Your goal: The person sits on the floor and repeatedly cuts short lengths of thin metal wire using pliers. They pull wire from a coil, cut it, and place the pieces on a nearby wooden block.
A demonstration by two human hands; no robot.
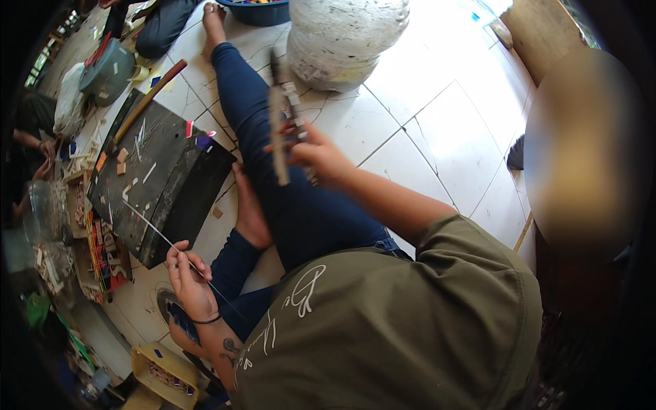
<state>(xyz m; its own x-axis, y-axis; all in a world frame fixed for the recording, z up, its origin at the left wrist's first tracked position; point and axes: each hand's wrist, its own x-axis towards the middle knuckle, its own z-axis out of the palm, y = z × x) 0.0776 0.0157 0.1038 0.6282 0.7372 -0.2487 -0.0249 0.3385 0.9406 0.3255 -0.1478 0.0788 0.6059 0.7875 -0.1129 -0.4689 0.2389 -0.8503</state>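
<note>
My left hand (190, 281) pinches a thin pale rod (160, 234) between thumb and fingers. One end of the rod lies over the black work block (174, 181), and the other runs back toward my lap. My right hand (316, 156) is raised over my outstretched leg, closed on a long two-armed tool (279, 130). Motion blurs this tool: one arm is light, the other dark and segmented, with a dark tip, and its exact kind is unclear. A wooden-handled hammer (149, 100) rests along the block's far left side. Small wooden pieces (121, 167) and thin slivers lie on its top.
Left of the block stands a wooden crate (85, 263) with small pieces and colourful packaging. A yellow container (164, 376) sits at lower left. Ahead are a blue basin (256, 12) and a large whitish wrapped bundle (345, 44) on white tiles. Another person's hands (46, 152) show at far left.
</note>
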